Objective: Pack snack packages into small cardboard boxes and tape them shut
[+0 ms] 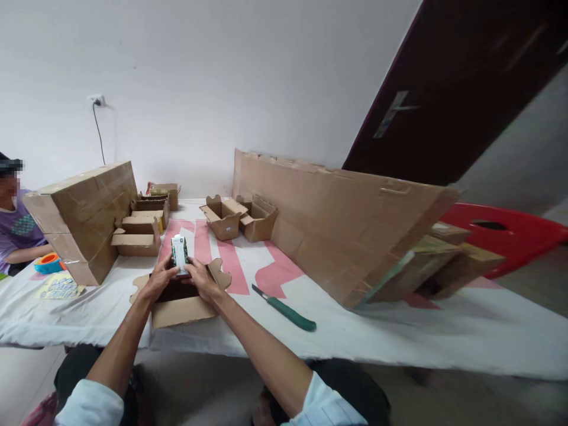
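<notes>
Between my two hands, just above an open cardboard box (184,313), is a small white and green carton (180,253) held upright. My left hand (160,277) grips its left side, and my right hand (200,278) grips its lower right side. The print on the carton is too small to read. The box below has its flaps spread, and its inside is dark and partly hidden by my hands. To the right of the box lies a knife (288,312) with a green handle, its blade pointing up and left.
Two open boxes (222,222) stand farther back. More open boxes (135,239) line a tall cardboard panel (95,219) on the left. A long cardboard panel (332,225) stands at right. Blue-orange tape (49,263) lies far left, near a seated person (22,228). A red chair (510,234) is at right.
</notes>
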A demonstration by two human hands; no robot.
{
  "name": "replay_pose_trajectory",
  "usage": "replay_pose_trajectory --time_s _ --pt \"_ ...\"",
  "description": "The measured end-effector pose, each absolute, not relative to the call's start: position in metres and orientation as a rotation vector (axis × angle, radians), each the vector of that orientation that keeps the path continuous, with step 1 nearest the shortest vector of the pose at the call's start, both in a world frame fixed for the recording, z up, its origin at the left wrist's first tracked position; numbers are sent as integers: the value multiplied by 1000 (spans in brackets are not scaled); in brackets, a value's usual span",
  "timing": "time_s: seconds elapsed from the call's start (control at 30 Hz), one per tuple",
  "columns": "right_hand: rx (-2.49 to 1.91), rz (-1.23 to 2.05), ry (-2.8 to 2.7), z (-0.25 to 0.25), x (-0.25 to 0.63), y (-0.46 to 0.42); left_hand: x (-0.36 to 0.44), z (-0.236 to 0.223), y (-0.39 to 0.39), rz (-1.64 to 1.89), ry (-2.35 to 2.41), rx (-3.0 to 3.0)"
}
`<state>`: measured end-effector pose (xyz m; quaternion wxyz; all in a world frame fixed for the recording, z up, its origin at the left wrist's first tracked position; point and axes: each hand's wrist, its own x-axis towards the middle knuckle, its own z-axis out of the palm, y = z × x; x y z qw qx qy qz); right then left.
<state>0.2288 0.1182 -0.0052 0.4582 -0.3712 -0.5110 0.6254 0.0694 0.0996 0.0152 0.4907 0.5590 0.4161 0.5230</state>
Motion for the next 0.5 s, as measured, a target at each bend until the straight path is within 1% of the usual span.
replay_pose_trajectory --time_s 0.2,0.5 --pt "-925 1467 -1306 5 230 117 62 18 111 1244 1016 1373" --pt "-960 1324 -1428 32 240 120 62 41 115 1281 969 1419"
